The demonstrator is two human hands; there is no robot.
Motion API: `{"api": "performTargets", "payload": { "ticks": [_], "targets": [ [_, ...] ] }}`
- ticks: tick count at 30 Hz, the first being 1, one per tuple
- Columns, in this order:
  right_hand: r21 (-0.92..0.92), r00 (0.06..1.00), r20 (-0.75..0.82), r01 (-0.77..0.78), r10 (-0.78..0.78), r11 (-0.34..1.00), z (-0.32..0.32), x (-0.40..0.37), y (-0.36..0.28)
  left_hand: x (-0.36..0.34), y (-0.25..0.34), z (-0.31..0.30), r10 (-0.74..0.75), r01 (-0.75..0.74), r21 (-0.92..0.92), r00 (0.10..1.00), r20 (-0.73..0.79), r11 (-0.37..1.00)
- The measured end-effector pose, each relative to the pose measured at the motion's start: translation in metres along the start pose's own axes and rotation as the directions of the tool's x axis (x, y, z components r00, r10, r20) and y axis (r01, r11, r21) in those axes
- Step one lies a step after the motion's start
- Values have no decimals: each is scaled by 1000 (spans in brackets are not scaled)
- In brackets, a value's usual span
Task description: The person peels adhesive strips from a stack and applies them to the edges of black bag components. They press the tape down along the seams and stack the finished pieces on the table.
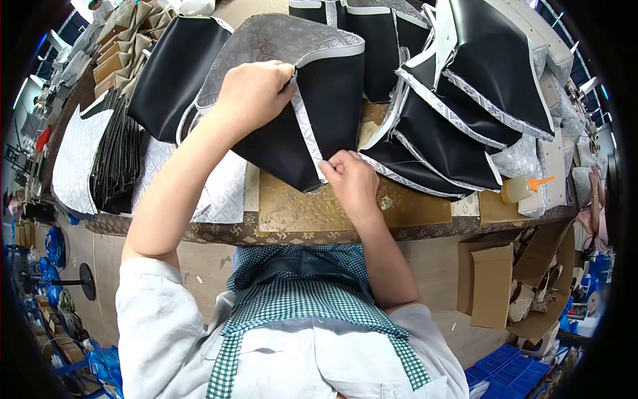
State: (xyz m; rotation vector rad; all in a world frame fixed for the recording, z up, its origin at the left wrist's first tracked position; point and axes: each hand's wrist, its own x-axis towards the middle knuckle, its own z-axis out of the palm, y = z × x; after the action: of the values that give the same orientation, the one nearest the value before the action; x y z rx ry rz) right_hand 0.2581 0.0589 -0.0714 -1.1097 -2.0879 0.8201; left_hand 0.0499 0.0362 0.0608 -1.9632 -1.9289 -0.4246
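A black leather-like bag body (335, 93) with grey patterned lining and a pale edge band stands tilted over the table in front of me. My left hand (256, 93) is closed on its upper edge, at the top of a white patterned seam strip (308, 130). Down at the strip's lower end, my right hand (352, 183) pinches the bag body near its bottom corner. The fingertips of both hands are partly hidden. Another black bag piece (176, 73) lies just left of my left forearm.
Several black bag pieces (492, 66) are piled at the right. A small glue bottle (518, 189) with an orange tip lies by the table edge (299, 236). Stacked lining panels (83, 159) sit at the left. A cardboard box (492, 286) stands on the floor at right.
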Motion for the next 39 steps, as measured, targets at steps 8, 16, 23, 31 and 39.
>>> {"api": "performTargets", "payload": {
  "ticks": [8,16,23,31,39],
  "targets": [
    [-175,976,97,211,-196,962,-2,7,-2,3,-36,56,-273,299,-63,927,258,952],
    [-188,861,257,489,-438,852,46,61,-17,15,-42,85,-348,417,-60,821,452,907],
    [-174,845,372,470,-385,865,45,48,-10,15,-52,98,-370,519,-112,729,576,848],
    [-211,846,421,442,-327,872,-23,-50,0,8,-56,109,-399,545,-183,767,503,818],
    [-5,884,121,456,-452,890,-28,-61,13,-3,-64,74,-304,438,-553,897,320,709]
  ]
}}
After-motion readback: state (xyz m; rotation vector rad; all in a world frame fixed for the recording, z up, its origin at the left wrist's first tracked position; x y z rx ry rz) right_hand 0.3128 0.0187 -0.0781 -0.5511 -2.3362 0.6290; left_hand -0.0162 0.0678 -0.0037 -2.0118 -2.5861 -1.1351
